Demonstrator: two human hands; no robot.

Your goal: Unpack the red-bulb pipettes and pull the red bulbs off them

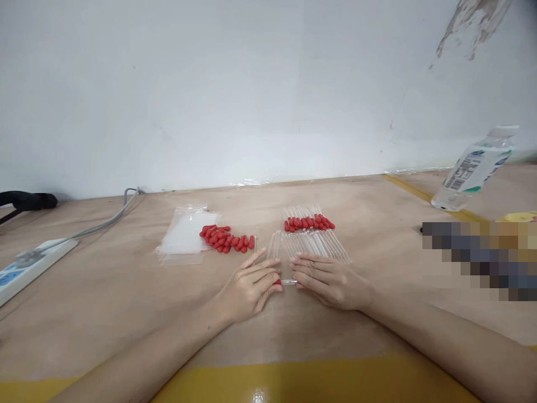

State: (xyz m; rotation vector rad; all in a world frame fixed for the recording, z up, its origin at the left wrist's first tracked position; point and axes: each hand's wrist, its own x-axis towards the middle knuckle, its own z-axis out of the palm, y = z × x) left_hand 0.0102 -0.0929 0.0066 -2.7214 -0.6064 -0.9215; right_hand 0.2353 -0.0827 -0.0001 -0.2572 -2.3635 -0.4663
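Observation:
Between my hands lies a clear, thin glass dropper tube (288, 282), held level. My left hand (253, 288) pinches a red rubber bulb (278, 282) at the tube's left end. The tube's right end is in the fingers of my right hand (325, 280), which partly hide it. Just beyond my right hand lies a row of bare clear tubes (314, 245). Behind that row are several tubes with red bulbs (309, 223) on them. A pile of loose red bulbs (226, 239) sits beyond my left hand, partly on clear plastic bags (184, 232).
A clear plastic bottle (474, 168) stands at the back right, near a blurred-out patch (482, 260). On the left are a white power strip (39, 263) with a grey cable (96, 228) and a black object (29, 200). Yellow tape (293, 380) runs along the near edge.

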